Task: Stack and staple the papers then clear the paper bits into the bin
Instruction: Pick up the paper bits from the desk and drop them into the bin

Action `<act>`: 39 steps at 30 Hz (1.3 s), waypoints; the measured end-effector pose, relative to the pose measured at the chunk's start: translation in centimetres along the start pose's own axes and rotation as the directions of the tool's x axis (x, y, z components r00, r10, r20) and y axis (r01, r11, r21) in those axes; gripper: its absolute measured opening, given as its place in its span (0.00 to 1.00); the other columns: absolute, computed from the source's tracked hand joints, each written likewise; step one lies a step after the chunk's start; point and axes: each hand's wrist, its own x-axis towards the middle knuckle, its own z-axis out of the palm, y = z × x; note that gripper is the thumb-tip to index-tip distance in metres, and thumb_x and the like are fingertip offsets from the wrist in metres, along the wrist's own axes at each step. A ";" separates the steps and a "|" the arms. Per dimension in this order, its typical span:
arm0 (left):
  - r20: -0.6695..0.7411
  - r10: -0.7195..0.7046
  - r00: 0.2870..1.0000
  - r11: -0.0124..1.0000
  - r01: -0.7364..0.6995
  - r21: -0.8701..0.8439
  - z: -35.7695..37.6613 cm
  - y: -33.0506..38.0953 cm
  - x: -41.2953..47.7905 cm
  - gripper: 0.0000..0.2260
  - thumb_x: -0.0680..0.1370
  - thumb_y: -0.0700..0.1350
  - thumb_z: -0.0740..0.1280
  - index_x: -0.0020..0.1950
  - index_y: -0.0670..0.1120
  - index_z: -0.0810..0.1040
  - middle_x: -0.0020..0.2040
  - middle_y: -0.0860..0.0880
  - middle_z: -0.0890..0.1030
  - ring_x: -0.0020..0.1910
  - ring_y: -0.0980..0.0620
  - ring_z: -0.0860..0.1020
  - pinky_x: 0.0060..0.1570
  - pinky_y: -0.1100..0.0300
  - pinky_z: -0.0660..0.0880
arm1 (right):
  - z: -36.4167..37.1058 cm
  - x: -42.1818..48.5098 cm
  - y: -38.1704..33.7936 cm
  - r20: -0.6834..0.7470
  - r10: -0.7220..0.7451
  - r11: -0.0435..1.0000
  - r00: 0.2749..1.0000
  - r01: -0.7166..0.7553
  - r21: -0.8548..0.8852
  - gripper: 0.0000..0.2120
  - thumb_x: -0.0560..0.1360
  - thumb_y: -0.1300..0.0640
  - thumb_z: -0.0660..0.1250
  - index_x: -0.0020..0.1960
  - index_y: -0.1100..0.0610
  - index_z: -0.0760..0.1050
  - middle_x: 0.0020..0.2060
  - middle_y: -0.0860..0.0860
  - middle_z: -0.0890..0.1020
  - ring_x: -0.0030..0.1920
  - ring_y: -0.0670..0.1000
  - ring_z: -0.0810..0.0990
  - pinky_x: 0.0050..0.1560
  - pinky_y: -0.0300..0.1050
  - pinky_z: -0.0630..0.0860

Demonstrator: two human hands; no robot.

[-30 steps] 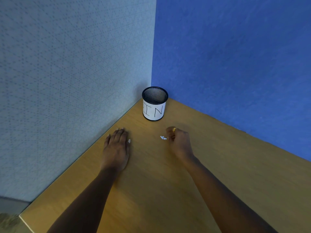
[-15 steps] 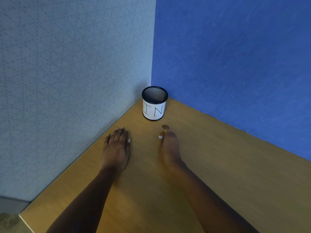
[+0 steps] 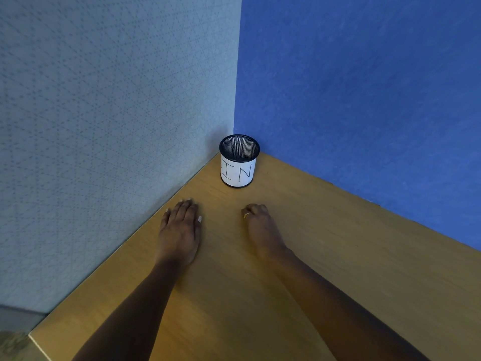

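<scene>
A black mesh bin with a white paper label stands upright in the corner of the wooden desk. My left hand lies flat on the desk, fingers straight, below and to the left of the bin. To its right, my right hand rests on the desk with its fingers curled under, at the spot where the white paper bits lay. No paper bits show on the desk; they are hidden under or inside those curled fingers. No papers or stapler are in view.
A pale grey partition borders the desk on the left and a blue one on the right. They meet behind the bin. The desk's near left corner drops off to the floor.
My right hand slid left over the small white paper bits and curled its fingers over them; the bits are out of sight now. My left hand stayed flat in place.
</scene>
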 end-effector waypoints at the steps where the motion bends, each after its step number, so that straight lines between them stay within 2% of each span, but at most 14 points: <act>1: 0.000 0.001 1.000 1.000 -0.001 0.001 0.0 0.0 0.0 0.34 0.74 0.58 0.37 0.71 0.44 0.64 0.72 0.45 0.65 0.73 0.48 0.59 0.72 0.50 0.52 | -0.1 -0.1 -0.1 0.008 -0.016 0.999 1.000 0.017 -0.044 0.19 0.80 0.66 0.52 0.70 0.64 0.63 0.69 0.58 0.65 0.70 0.54 0.62 0.68 0.44 0.64; 4: -0.002 -0.001 1.000 1.000 0.001 -0.005 -0.1 0.1 0.0 0.34 0.74 0.58 0.37 0.71 0.43 0.64 0.72 0.45 0.66 0.73 0.47 0.59 0.72 0.50 0.52 | 0.1 0.1 -0.1 0.049 -0.058 0.987 0.997 0.064 -0.146 0.18 0.79 0.68 0.53 0.68 0.65 0.66 0.66 0.58 0.68 0.68 0.54 0.63 0.65 0.45 0.67; 8: 0.000 -0.001 1.000 1.000 0.001 -0.004 -0.1 0.1 0.0 0.33 0.74 0.58 0.37 0.71 0.43 0.64 0.72 0.44 0.66 0.73 0.47 0.60 0.72 0.50 0.52 | -0.3 0.3 -0.3 0.074 -0.079 0.977 0.994 0.092 -0.194 0.15 0.79 0.68 0.54 0.64 0.66 0.69 0.62 0.58 0.71 0.65 0.55 0.65 0.61 0.45 0.69; 14: 0.004 0.003 1.000 1.000 -0.003 0.002 0.0 0.0 0.1 0.33 0.74 0.58 0.37 0.71 0.43 0.64 0.72 0.44 0.65 0.73 0.47 0.59 0.72 0.50 0.52 | -0.9 0.4 -0.8 0.080 -0.112 0.966 0.990 0.128 -0.227 0.15 0.77 0.71 0.55 0.62 0.67 0.70 0.61 0.60 0.72 0.64 0.56 0.66 0.60 0.45 0.69; 20: 0.000 0.008 1.000 1.000 -0.008 0.006 0.0 -0.1 0.1 0.32 0.75 0.57 0.39 0.71 0.44 0.64 0.72 0.45 0.66 0.73 0.47 0.60 0.72 0.49 0.53 | -1.3 0.2 -1.0 0.026 -0.151 0.956 0.988 0.153 -0.249 0.15 0.76 0.71 0.59 0.61 0.65 0.71 0.59 0.59 0.74 0.61 0.54 0.69 0.59 0.43 0.71; 24: 0.008 0.002 1.000 1.000 -0.002 0.006 -0.1 0.1 0.0 0.27 0.77 0.54 0.43 0.71 0.44 0.64 0.73 0.45 0.65 0.74 0.48 0.59 0.72 0.50 0.52 | -1.2 0.2 -1.3 0.017 -0.133 0.961 0.991 0.133 -0.243 0.15 0.75 0.72 0.57 0.60 0.65 0.72 0.58 0.60 0.75 0.60 0.55 0.71 0.58 0.44 0.71; 29: 0.009 0.001 1.000 1.000 -0.001 0.009 -0.1 0.1 0.1 0.26 0.78 0.53 0.45 0.71 0.44 0.64 0.73 0.44 0.65 0.73 0.47 0.59 0.72 0.50 0.52 | -1.3 0.4 -1.4 -0.007 -0.107 0.970 0.994 0.103 -0.219 0.14 0.75 0.72 0.57 0.58 0.65 0.73 0.56 0.60 0.76 0.57 0.55 0.73 0.55 0.44 0.72; 32: 0.011 -0.001 1.000 1.000 0.001 0.006 -0.1 0.1 0.0 0.26 0.77 0.54 0.44 0.71 0.44 0.63 0.73 0.45 0.65 0.74 0.48 0.59 0.72 0.50 0.52 | -1.6 0.7 -1.3 -0.024 -0.019 0.989 1.000 0.015 -0.145 0.11 0.76 0.71 0.56 0.53 0.66 0.75 0.53 0.60 0.78 0.51 0.55 0.76 0.52 0.45 0.73; 35: 0.001 0.005 1.000 1.000 -0.005 0.001 -0.1 -0.1 0.0 0.29 0.76 0.56 0.41 0.71 0.44 0.64 0.72 0.45 0.65 0.73 0.48 0.59 0.72 0.50 0.52 | -1.5 1.4 -0.9 -0.085 0.125 0.991 0.989 -0.120 0.060 0.11 0.76 0.68 0.56 0.49 0.66 0.77 0.50 0.61 0.81 0.49 0.57 0.79 0.48 0.46 0.74; 37: -0.002 0.008 1.000 1.000 -0.008 0.001 -0.1 0.0 0.1 0.30 0.76 0.56 0.40 0.71 0.44 0.64 0.72 0.45 0.65 0.73 0.48 0.59 0.72 0.50 0.52 | -1.3 1.8 -0.4 -0.129 0.217 0.954 0.968 -0.182 0.240 0.09 0.74 0.66 0.59 0.45 0.66 0.79 0.46 0.60 0.82 0.47 0.56 0.79 0.42 0.41 0.72; 39: -0.002 0.004 1.000 1.000 -0.004 0.001 -0.1 0.0 0.0 0.29 0.77 0.56 0.41 0.71 0.44 0.64 0.73 0.45 0.65 0.74 0.48 0.59 0.72 0.50 0.51 | -1.4 2.0 0.3 -0.097 0.325 0.850 0.941 -0.246 0.466 0.06 0.70 0.67 0.64 0.42 0.66 0.80 0.40 0.56 0.82 0.40 0.51 0.78 0.37 0.35 0.70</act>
